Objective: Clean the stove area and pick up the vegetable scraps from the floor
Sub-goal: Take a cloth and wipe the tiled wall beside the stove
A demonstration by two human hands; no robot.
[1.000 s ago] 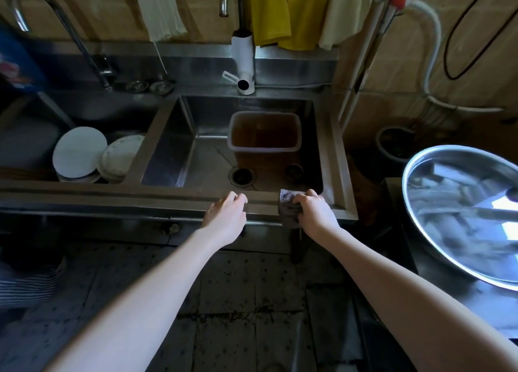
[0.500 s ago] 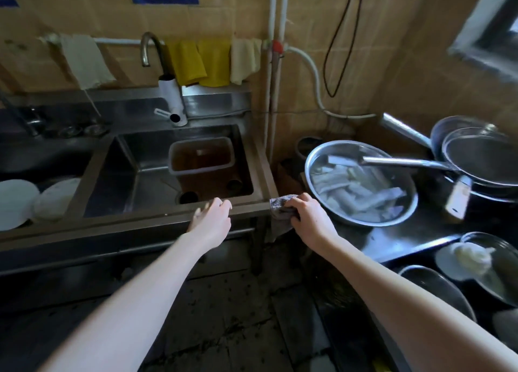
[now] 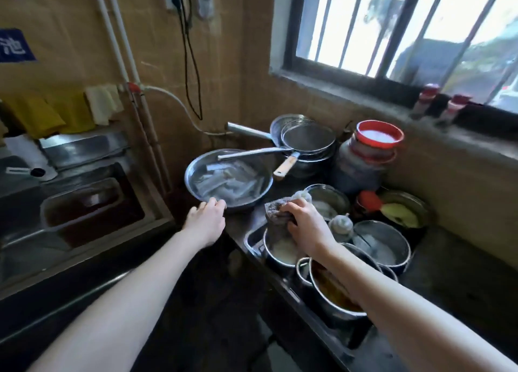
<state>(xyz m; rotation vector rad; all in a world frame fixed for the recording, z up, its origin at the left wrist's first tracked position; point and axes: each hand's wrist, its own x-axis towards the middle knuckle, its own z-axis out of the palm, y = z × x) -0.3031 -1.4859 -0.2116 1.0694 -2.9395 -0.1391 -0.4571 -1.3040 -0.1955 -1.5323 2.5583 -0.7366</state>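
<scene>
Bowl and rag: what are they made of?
The bowl looks like stainless steel: shiny and silvery, with bright reflections on its thin rim. The rag is probably soft cloth: dull grey-brown, and it crumples into folds where the right hand grips it.

a steel basin sits beside stacked strainers and a red-lidded jar; yellow cloths hang above the sink.

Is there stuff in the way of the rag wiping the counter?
Yes. The right hand holds the rag above a crowd of pots. A small pot of pale liquid sits right under it, and the big metal basin, which the left hand touches, covers the counter beside it.
</scene>
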